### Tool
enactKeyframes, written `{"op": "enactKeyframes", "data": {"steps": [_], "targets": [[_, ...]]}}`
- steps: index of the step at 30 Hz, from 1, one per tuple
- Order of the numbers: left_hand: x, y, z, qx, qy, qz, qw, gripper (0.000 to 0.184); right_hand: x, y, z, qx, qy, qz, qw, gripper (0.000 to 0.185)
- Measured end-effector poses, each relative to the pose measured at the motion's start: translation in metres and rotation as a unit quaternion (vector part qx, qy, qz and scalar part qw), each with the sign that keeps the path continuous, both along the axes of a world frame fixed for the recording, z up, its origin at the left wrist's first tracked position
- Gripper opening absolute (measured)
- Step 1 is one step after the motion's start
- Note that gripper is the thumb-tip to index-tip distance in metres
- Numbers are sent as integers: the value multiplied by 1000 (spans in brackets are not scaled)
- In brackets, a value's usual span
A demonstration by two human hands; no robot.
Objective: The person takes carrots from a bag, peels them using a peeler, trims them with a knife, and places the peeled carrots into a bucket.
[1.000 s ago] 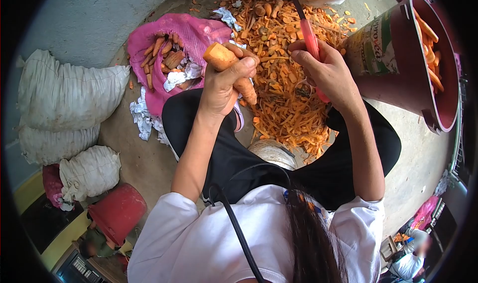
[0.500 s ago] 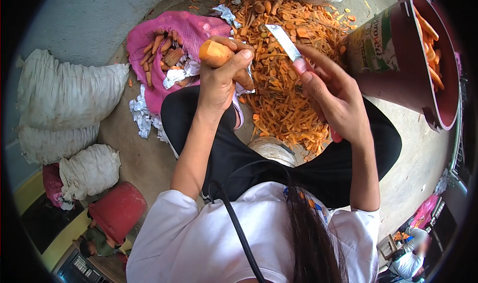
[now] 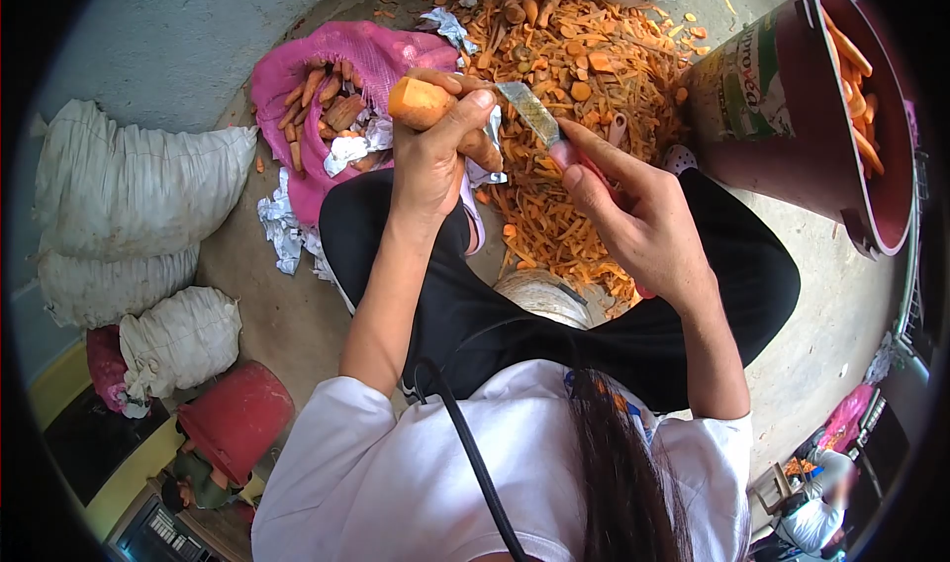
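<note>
My left hand (image 3: 433,162) is wrapped round a thick carrot (image 3: 418,104), whose pale orange cut end points up and left. The carrot's other end sticks out past the fingers on the right. In my right hand (image 3: 648,228) is a knife (image 3: 530,115) with a reddish handle, most of it hidden by my fingers. Its short, wide blade has bits stuck to it and points toward the carrot, close to my left fingers. Whether the tip touches the carrot I cannot tell. Below both hands lies a heap of carrot peelings (image 3: 554,196).
A pink mesh sack (image 3: 297,62) of carrots with crumpled paper lies open at left. A dark red bucket (image 3: 807,146) with carrots leans at right. White sacks (image 3: 139,181) and a red bucket (image 3: 236,414) stand further left. Another person (image 3: 811,522) is at lower right.
My right hand has moved left and slightly down, bringing the knife blade closer to the carrot. My left hand and the carrot have shifted slightly left.
</note>
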State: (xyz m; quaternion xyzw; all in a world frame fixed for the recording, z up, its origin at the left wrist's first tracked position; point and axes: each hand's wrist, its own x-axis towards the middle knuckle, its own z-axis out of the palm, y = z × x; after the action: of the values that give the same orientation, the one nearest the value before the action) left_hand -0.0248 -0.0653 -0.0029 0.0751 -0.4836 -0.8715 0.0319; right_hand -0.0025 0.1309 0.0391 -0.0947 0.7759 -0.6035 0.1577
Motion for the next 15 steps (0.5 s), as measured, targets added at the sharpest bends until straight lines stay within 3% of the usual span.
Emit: {"op": "enactKeyframes", "data": {"steps": [15], "targets": [[0,0,-1,-21,6,-4,1000,24,-1,-1,0,15,-17,5,1000,37]]}}
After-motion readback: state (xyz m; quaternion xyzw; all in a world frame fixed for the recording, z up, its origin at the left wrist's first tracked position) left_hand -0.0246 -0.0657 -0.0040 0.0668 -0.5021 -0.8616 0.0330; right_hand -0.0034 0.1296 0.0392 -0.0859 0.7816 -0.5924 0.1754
